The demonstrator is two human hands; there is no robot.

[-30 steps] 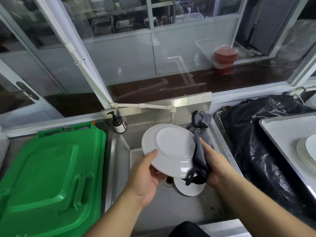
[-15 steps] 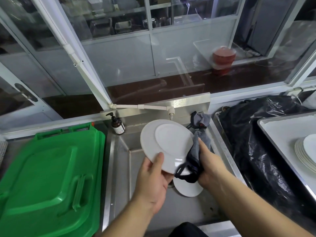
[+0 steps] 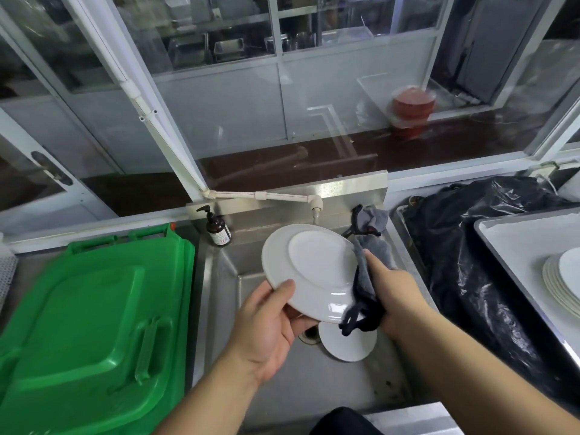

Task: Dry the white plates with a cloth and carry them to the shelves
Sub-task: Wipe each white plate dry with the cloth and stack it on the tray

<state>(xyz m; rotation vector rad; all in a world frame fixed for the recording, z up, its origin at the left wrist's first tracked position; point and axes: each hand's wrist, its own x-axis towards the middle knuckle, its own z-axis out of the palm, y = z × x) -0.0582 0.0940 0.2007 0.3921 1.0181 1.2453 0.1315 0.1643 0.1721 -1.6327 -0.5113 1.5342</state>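
Note:
I hold a white plate [image 3: 314,271] tilted above the steel sink [image 3: 226,277], its underside toward me. My left hand [image 3: 270,328] grips its lower left rim, thumb on the edge. Pressed against the plate's right rim is a grey cloth [image 3: 368,271], gripped in my right hand [image 3: 392,290]; a dark strap dangles from it. A second white plate [image 3: 348,343] lies in the sink bottom, partly hidden by the held plate. More white plates [image 3: 561,281] are stacked on a tray [image 3: 514,240] at the right.
A green bin lid [image 3: 94,324] fills the left side. A brown soap pump bottle [image 3: 217,229] stands at the sink's back left corner, under a white tap pipe [image 3: 266,196]. Another grey cloth [image 3: 372,219] lies at the back right. A black plastic bag [image 3: 464,262] sits between sink and tray.
The plate has turned in my hands. My left hand regripped the lower left rim, and my right hand slid the cloth along the right rim.

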